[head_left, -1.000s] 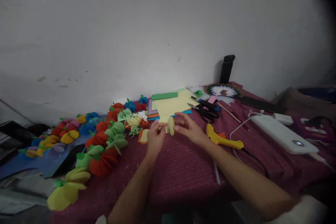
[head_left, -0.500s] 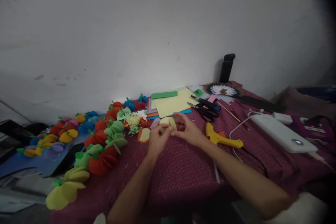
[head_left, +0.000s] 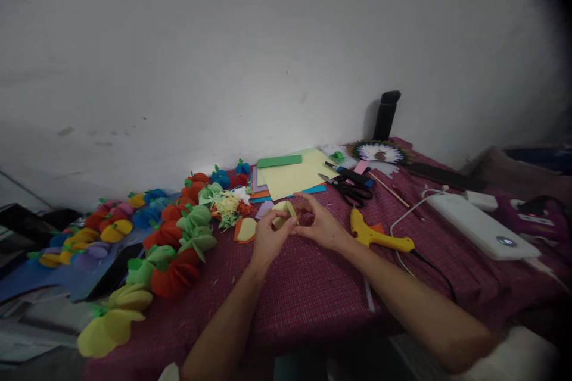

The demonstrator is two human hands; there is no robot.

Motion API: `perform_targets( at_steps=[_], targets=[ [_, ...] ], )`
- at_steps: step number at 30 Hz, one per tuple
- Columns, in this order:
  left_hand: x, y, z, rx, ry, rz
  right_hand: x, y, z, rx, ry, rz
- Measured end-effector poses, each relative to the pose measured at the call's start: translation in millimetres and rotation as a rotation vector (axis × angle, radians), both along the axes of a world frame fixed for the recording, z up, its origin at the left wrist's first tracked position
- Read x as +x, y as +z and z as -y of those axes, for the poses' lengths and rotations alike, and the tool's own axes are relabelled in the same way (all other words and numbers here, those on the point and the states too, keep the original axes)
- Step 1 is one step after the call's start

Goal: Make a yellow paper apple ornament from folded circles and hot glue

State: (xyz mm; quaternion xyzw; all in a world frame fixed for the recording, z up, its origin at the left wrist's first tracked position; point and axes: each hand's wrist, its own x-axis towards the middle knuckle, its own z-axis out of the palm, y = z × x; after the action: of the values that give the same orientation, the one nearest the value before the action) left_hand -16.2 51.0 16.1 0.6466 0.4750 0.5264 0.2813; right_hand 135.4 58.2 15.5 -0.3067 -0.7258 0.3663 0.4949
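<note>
Between my hands, above the front middle of the table, is a small stack of pale yellow cutouts [head_left: 282, 208], paper or foam sheet, with their edges turned partly toward me. My left hand [head_left: 269, 237] pinches the stack from the left, thumb on its near side. From the right, my right hand [head_left: 324, 225] grips its edge with curved fingers; some fingertips are hidden. Left of my left hand lie a pale yellow and orange cutout [head_left: 245, 230] and a lilac piece [head_left: 264, 209]. A yellow glue gun [head_left: 379, 238] rests near my right forearm.
Segmented colourful paper pumpkins [head_left: 179, 274] crowd the left side. Behind my hands are pale yellow sheets [head_left: 297, 177], a green strip [head_left: 280, 161], black scissors [head_left: 351, 192] and a cutter [head_left: 355, 175]. At right lie a white power bank [head_left: 482, 226] and cables; a black bottle [head_left: 386, 116] stands behind.
The pale yellow stack has turned in my hands and now looks narrower, closer to edge-on. My left hand has shifted slightly; the things on the table are unmoved.
</note>
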Motion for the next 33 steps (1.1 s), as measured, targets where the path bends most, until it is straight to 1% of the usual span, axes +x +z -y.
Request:
perform_targets(
  at_steps=[4, 8, 12, 18, 26, 29, 33],
  targets=[
    [-1.5, -1.4, -1.2, -0.013, -0.011, 0.013, -0.3, -1.1, -1.0, -0.006, 0.009, -0.034],
    [-2.8, 2.1, 0.7, -0.023, -0.028, 0.001, -0.5, -0.7, -1.9, -0.031, 0.037, -0.08],
    [-3.7, 5.7, 3.4, -0.038, -0.064, 0.037, 0.0, 2.0, -1.5, -0.071, 0.094, -0.124],
    [-4.2, 9.2, 4.7, -0.035, -0.075, 0.058, 1.1, 6.0, -0.2, -0.11, 0.101, -0.129],
    [-3.4, 14.1, 6.5, -0.026, -0.07, 0.098, 1.5, 5.7, -1.3, -0.148, 0.124, -0.174],
    [-4.0, 13.3, 6.1, -0.032, -0.076, 0.103, 1.3, 6.1, -1.4, -0.153, 0.115, -0.168],
    [-4.8, 7.6, 2.5, -0.065, -0.086, 0.143, 0.1, 5.7, -1.5, -0.125, 0.091, -0.143]
  ],
)
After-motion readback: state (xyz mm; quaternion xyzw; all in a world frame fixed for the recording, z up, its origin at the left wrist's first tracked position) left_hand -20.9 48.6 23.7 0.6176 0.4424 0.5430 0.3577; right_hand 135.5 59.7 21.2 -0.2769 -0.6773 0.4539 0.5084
